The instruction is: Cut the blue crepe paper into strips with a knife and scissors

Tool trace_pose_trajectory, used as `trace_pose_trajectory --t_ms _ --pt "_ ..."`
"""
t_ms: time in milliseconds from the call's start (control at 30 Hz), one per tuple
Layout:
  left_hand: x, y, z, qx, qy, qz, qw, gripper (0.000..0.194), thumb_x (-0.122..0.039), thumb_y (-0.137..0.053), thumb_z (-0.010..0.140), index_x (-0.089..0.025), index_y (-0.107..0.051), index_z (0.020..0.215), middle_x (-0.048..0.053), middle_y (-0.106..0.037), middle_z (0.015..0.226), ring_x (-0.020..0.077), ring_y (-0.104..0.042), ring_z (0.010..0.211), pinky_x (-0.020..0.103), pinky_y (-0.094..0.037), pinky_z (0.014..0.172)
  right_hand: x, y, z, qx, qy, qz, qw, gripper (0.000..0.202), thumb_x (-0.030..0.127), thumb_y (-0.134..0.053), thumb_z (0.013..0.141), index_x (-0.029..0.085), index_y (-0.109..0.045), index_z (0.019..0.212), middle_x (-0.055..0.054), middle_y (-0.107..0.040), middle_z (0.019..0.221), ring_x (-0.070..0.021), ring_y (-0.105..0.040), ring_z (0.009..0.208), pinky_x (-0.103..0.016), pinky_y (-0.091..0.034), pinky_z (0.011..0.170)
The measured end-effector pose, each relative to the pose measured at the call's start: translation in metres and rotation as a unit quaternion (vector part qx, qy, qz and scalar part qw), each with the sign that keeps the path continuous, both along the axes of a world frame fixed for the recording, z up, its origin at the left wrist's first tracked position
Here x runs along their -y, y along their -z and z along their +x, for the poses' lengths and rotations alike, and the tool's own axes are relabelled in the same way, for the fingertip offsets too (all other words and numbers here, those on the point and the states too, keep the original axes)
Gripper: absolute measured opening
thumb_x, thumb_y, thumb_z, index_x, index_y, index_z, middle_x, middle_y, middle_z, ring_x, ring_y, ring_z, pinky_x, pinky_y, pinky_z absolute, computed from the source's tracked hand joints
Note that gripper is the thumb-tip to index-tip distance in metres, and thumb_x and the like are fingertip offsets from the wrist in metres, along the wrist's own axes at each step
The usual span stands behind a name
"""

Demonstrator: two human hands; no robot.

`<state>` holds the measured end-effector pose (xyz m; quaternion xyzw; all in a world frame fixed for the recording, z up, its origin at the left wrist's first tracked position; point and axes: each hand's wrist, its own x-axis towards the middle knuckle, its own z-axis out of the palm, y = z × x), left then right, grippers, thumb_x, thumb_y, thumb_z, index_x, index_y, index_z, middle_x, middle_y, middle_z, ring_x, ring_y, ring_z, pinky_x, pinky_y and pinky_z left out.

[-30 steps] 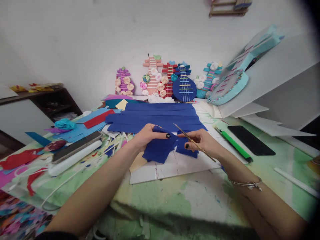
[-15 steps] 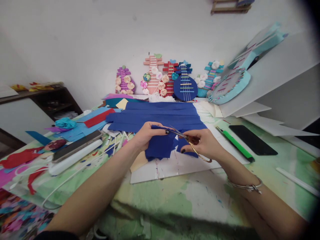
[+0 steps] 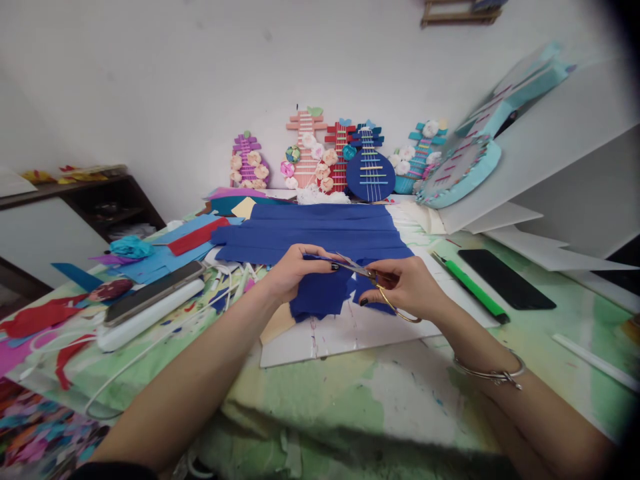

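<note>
My left hand pinches a piece of dark blue crepe paper between thumb and fingers. A pair of gold-handled scissors is in my right hand, its blades at the paper's upper edge beside my left thumb. Another small blue piece lies under my right hand. Both hands are above a white board. Behind them spreads a wide stack of blue paper strips.
Toward the back wall stand several lute-shaped crafts, one of them dark blue. A phone rests on a white box at left. To the right are a green cutter and a black slab.
The scissor blades have closed further at the paper's edge. Both hands stay in nearly the same place.
</note>
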<state>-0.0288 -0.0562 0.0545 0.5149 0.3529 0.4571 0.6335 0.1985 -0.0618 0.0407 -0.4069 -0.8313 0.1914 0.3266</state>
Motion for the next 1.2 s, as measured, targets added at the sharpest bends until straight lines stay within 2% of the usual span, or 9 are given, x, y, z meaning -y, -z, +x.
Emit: trace_pose_trajectory --t_ms 300,500,1200 --pt "0.0006 -0.0018 0.0005 0.014 0.018 -0.013 1.0 0.014 -0.013 -0.078 0.054 -0.012 -0.065 0.061 0.01 -0.074 0.091 0.0195 -0.069 0.076 0.032 -0.05 0.072 -0.0006 0.0013 -0.0007 -0.001 0.0 0.0 1.0 0.041 0.055 -0.076 0.066 0.016 -0.071 0.077 0.005 -0.041 0.051 -0.0094 -0.033 0.051 -0.023 -0.027 0.049" --pt "0.0009 -0.0012 0.0002 0.007 0.009 -0.017 1.0 0.016 -0.014 -0.079 0.053 -0.012 -0.065 0.061 0.009 -0.074 0.092 0.0186 -0.068 0.073 0.03 -0.05 0.068 0.0006 -0.0011 -0.0016 0.002 0.003 -0.007 1.0 0.042 0.057 -0.075 0.066 0.016 -0.068 0.071 0.006 -0.039 0.051 -0.0095 -0.032 0.051 -0.024 -0.027 0.048" --pt "0.0014 -0.0029 0.0006 -0.015 -0.011 -0.027 0.999 0.021 -0.018 -0.082 0.049 -0.012 -0.066 0.06 0.01 -0.074 0.091 0.0167 -0.068 0.066 0.026 -0.05 0.063 -0.0002 -0.0021 -0.001 0.007 0.014 -0.016 1.0 0.045 0.06 -0.075 0.063 0.015 -0.07 0.068 0.006 -0.037 0.049 -0.0093 -0.029 0.051 -0.023 -0.024 0.046"
